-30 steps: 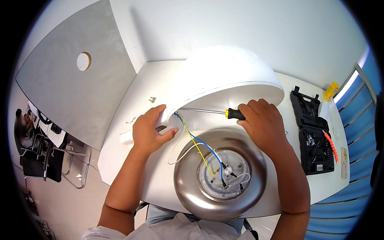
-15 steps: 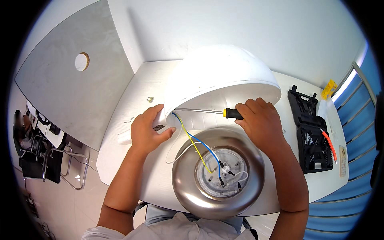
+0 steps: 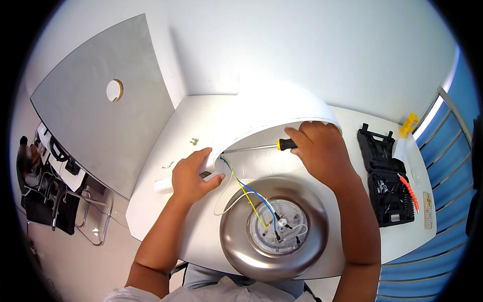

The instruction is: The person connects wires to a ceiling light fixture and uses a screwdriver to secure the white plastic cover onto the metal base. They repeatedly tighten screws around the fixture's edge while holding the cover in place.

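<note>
Metal dish (image 3: 241, 254) nearest on table (image 3: 166, 146); toolcase (image 3: 385, 186) right; screws (image 3: 194, 142) left.

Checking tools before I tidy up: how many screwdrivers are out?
2: one screwdriver in the right hand, and an orange-handled one by the open tool case. Others may hide inside.
</note>
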Tool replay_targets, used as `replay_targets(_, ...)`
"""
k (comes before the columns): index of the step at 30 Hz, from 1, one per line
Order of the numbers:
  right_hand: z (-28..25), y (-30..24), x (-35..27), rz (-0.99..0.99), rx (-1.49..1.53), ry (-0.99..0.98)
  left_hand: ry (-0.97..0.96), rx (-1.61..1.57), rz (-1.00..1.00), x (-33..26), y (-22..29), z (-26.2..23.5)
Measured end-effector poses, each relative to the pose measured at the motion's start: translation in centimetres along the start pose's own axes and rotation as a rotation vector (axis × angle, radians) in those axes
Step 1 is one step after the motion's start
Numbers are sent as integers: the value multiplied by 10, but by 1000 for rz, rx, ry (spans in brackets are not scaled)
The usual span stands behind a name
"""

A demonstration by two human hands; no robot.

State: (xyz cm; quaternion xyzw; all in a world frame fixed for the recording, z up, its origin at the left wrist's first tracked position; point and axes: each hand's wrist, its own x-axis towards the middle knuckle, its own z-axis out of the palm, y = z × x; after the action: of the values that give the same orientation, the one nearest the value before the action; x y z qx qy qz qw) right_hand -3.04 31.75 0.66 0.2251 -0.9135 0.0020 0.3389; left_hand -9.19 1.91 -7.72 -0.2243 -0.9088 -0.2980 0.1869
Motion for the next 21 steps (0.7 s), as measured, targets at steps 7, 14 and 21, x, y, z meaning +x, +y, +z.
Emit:
replay_targets(7,2,-1,-12,153,178,-222,7,0,18,-1,2,-2)
replay_targets(14,12,3,-10,6,-79,-142,40,-18,63,-2,-3,4)
replay_targets(21,8,-6,-10,30,-142,-106,13,-1,31,-1,2,2)
